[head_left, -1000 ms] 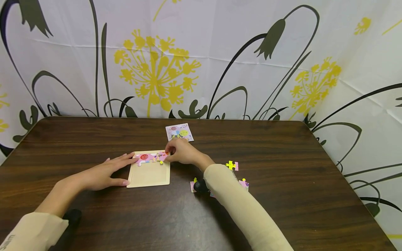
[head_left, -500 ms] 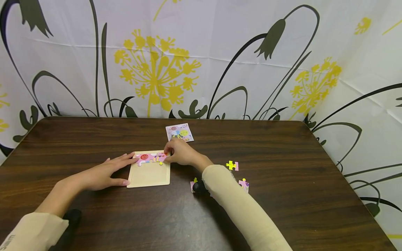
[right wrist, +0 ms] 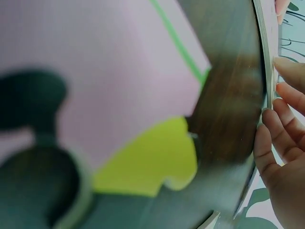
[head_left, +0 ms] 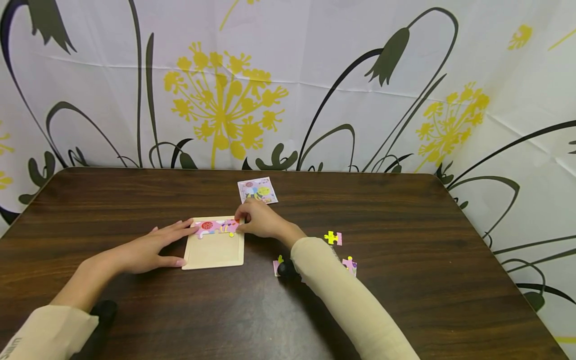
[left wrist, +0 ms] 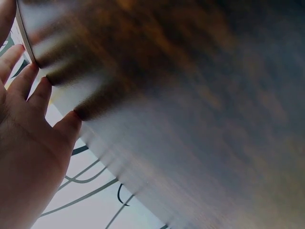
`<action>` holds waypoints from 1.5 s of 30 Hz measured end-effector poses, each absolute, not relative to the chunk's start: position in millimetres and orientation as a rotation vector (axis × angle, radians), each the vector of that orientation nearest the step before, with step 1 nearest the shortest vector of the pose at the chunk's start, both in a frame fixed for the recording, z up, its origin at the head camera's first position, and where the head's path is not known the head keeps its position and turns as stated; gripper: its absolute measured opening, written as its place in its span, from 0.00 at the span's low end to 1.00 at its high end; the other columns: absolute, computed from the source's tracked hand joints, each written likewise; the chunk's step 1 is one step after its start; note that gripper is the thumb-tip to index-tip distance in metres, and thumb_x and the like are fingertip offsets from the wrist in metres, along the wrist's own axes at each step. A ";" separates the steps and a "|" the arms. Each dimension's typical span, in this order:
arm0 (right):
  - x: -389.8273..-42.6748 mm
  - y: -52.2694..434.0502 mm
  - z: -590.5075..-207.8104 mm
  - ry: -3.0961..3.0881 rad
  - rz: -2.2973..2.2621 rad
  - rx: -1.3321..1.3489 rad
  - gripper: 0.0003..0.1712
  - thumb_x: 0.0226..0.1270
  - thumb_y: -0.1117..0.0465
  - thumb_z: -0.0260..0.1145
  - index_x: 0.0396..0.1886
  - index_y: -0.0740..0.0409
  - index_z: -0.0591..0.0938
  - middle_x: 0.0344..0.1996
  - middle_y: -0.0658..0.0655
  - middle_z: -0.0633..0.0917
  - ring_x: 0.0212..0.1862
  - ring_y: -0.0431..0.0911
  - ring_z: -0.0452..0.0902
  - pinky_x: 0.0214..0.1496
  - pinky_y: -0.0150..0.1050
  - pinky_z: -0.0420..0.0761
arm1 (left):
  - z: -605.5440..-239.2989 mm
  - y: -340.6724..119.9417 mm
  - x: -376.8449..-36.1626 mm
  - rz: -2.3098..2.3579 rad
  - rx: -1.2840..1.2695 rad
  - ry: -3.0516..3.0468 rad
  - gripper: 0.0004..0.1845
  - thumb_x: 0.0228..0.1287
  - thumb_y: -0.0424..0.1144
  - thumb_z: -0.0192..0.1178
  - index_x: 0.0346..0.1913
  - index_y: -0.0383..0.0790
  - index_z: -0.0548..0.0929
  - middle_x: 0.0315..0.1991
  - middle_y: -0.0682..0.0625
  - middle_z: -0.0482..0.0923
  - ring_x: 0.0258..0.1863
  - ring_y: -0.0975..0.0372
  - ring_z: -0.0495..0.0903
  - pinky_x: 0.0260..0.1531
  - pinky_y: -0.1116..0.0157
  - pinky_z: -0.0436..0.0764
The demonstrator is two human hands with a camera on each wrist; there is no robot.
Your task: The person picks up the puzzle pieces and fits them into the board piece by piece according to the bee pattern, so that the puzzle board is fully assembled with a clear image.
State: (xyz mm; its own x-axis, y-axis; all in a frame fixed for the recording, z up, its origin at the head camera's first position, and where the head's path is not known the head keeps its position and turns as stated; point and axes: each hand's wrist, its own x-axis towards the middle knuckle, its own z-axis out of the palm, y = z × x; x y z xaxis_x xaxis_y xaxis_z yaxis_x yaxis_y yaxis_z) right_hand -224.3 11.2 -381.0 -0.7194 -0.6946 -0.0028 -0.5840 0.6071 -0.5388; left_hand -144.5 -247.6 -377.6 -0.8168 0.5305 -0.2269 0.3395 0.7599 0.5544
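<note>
Two hands at a pale wooden puzzle tray, its far row filled with pink pieces

The right hand (head_left: 263,218) bends thumb and forefinger round the outer end of a pink cardboard-like puzzle piece with yellow markings (head_left: 229,227), pinching it at the tray's far right corner. The piece lies inside the square, pale wooden tray (head_left: 213,255), right beside a pink puzzle section with a red round motif (head_left: 206,227) in the far left corner.

The left hand (head_left: 150,248) is spread and grasps nothing: its fingertips touch the left side of the tray and the section's edge, its thumb the near left corner. Bare pale wood shows across the tray's nearer part.

Just beyond the right hand, which overlaps its near edge, lies a square lilac picture card with a yellow figure (head_left: 264,190). To the right, on the dark brown wood-grain table (head_left: 418,240), lie a bright yellow and pink jigsaw piece (head_left: 333,238) and, partly behind the cream sleeve (head_left: 351,300), a pink jigsaw piece with purple marks (head_left: 349,264).

Behind hangs a white cloth printed with yellow and grey-green flowers (head_left: 315,45).
</note>
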 end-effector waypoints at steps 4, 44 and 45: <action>-224.0 12.2 -382.2 2.609 -0.769 -1.059 0.11 0.55 0.62 0.69 0.38 0.60 0.82 0.32 0.52 0.74 0.34 0.41 0.68 0.35 0.26 0.67 | -377.8 -247.4 -144.3 0.707 0.661 2.586 0.44 0.53 0.55 0.61 0.68 0.39 0.58 0.69 0.33 0.48 0.66 0.39 0.45 0.54 0.32 0.41; -223.2 8.9 -379.9 2.568 -0.713 -1.049 0.13 0.58 0.62 0.67 0.45 0.51 0.85 0.32 0.52 0.74 0.36 0.41 0.65 0.33 0.27 0.65 | -376.3 -247.9 -144.7 0.713 0.675 2.579 0.43 0.53 0.55 0.61 0.68 0.38 0.58 0.69 0.34 0.47 0.66 0.39 0.45 0.54 0.32 0.41; -223.2 9.1 -380.3 2.565 -0.722 -1.037 0.13 0.58 0.62 0.67 0.45 0.51 0.85 0.32 0.52 0.73 0.35 0.41 0.65 0.32 0.27 0.65 | -376.2 -247.7 -144.8 0.713 0.674 2.578 0.43 0.53 0.55 0.61 0.68 0.38 0.58 0.69 0.34 0.47 0.66 0.39 0.45 0.54 0.32 0.41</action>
